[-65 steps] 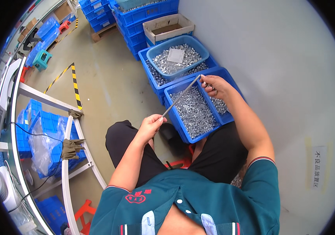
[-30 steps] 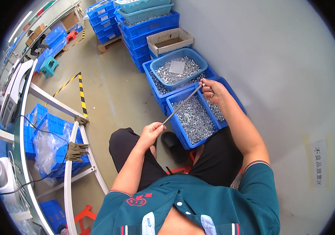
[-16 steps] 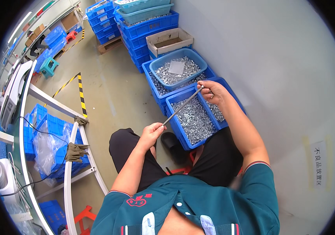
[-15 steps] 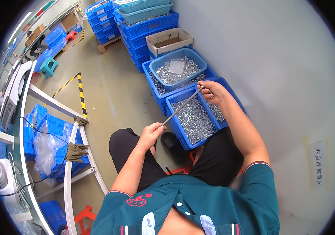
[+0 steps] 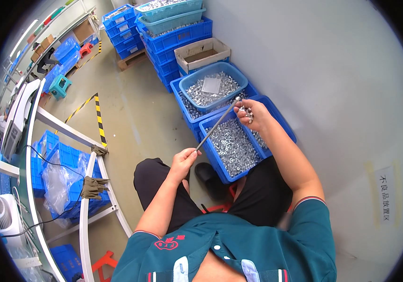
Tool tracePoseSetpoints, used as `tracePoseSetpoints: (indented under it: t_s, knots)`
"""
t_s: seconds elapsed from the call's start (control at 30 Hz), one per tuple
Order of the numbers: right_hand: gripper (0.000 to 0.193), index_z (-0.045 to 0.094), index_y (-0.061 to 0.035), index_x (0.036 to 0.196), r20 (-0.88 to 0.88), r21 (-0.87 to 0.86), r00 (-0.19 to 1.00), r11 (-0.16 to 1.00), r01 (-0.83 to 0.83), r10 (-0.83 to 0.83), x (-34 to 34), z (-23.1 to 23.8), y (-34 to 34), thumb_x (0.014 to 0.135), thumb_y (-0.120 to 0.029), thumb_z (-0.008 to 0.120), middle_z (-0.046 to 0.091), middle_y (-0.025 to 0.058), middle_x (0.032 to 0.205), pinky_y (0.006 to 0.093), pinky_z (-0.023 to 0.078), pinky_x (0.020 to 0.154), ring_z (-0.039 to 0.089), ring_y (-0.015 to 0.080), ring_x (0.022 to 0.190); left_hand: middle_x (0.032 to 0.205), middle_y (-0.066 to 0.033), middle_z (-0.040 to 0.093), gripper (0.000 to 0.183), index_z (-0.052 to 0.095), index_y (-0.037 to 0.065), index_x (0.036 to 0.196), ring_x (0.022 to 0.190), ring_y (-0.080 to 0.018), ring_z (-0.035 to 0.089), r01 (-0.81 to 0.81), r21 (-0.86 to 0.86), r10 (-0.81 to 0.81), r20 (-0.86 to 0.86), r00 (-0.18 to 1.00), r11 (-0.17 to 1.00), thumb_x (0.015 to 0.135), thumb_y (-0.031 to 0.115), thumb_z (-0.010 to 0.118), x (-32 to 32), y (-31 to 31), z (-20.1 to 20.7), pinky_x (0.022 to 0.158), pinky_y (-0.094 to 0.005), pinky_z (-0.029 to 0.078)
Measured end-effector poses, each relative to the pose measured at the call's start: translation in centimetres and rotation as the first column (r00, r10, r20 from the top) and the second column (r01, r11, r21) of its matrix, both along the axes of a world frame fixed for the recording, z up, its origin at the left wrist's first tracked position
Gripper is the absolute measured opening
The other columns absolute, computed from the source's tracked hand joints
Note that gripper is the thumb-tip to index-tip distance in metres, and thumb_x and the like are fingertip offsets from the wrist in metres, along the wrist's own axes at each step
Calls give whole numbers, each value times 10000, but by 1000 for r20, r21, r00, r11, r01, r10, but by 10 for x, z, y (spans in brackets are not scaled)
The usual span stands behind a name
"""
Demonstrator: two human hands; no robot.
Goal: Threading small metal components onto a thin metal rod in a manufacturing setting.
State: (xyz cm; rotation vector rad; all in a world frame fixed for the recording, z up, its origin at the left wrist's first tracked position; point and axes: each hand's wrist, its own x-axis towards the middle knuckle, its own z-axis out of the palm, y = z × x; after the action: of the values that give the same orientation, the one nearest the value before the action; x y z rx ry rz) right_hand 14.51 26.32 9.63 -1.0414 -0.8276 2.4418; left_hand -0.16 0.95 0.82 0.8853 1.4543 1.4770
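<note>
My left hand (image 5: 182,163) is closed around the near end of a thin grey rod (image 5: 215,127), which slants up and away to the right. At the rod's far end a small shiny metal piece (image 5: 237,98) shows. Right beside that tip is my right hand (image 5: 258,115), its fingers curled around several small silvery metal pieces (image 5: 245,113) that look like nuts. Below the rod sits a blue divided crate (image 5: 214,159), filled with similar loose metal pieces (image 5: 235,148). Part of its right compartment is hidden by my right forearm.
A light-blue basin (image 5: 244,75) of metal pieces, with a clear square lid-like piece (image 5: 211,85), rests on another crate. Behind stand a worn carton (image 5: 225,47) and stacked blue crates (image 5: 163,47). A white-framed bench (image 5: 84,221) is at left; a grey wall (image 5: 342,117), right.
My right hand has turned slightly and shifted at the rod's tip. The metal pieces in its fingers show more plainly. My left hand stays on the rod's near end.
</note>
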Motion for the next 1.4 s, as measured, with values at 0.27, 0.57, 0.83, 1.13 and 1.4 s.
tracePoseSetpoints:
  t_s: [0.27,0.57,0.83,1.13,1.4]
  knots:
    - [176,481,-49,865,-125,157,991,987,-34,54,10,3,6,886,-205,559,516,39,716,161,249,334,389,44,466,622,100,429,159,616,46,932,509,6,318,31,-17,-30,85,996,999,897,178,535,-4,-4,2,460,-171,241]
    - [229,491,-77,838,-190,86,980,996,-38,54,14,0,12,849,-263,624,484,13,679,154,236,337,372,37,461,649,93,447,161,619,37,930,539,-3,334,30,-36,-27,65,998,999,892,175,547,-4,-6,2,482,-173,266]
    - [223,541,-39,896,-112,150,990,987,-64,82,11,-1,8,835,-226,645,478,22,712,151,241,361,379,43,505,707,74,498,156,622,21,916,609,-16,389,11,-40,-12,-22,1000,999,885,160,557,-5,-6,-3,550,-175,330]
    - [189,560,-47,851,-34,301,997,952,-59,72,5,11,-4,818,-202,662,444,-9,678,164,231,380,363,41,504,774,25,559,167,619,4,917,724,-58,474,-16,11,17,-108,994,1000,883,155,556,-8,-7,-11,671,-209,403]
    - [234,577,-26,846,179,322,925,868,-377,336,-7,3,-22,802,-232,679,457,-16,663,170,225,375,360,38,481,727,42,523,169,616,13,927,663,-38,441,-52,18,54,-139,989,998,890,161,543,-6,-3,-12,603,-188,364]
